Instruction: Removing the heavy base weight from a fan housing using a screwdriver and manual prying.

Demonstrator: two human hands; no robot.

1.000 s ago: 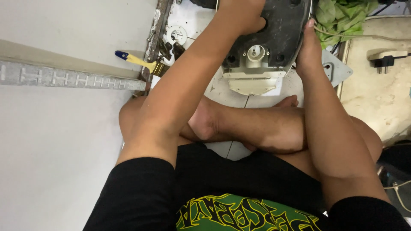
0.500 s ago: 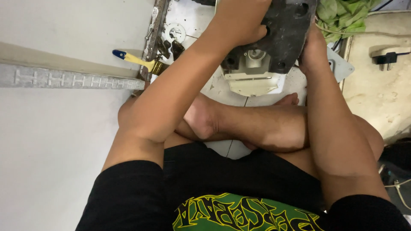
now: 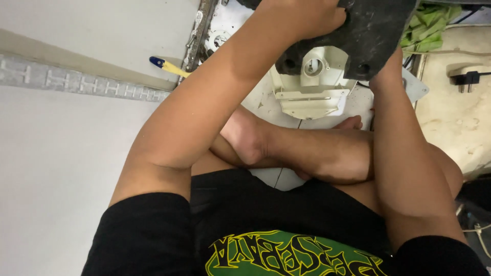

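Left hand: closing over the upper left edge of the black housing, fingers wrapping its rim, gripping it firmly
Right hand: mostly hidden behind the housing's lower right edge; only the wrist and heel are showing, pressing against it, and how its fingers are closing cannot be told
Black housing: being held up between both hands at the top of the view, tilting, above the crossed legs
Cream part: sitting against the underside of the black housing, a pale moulded piece with a round socket, facing the camera
Person: sitting cross-legged on the floor, wearing a black shirt with a green and yellow print
Screwdriver: lying on the floor to the left, blue and yellow handle, well apart from both hands
Green cloth: lying bunched at the upper right, just beside the housing
Black plug: lying on the pale surface at the far right
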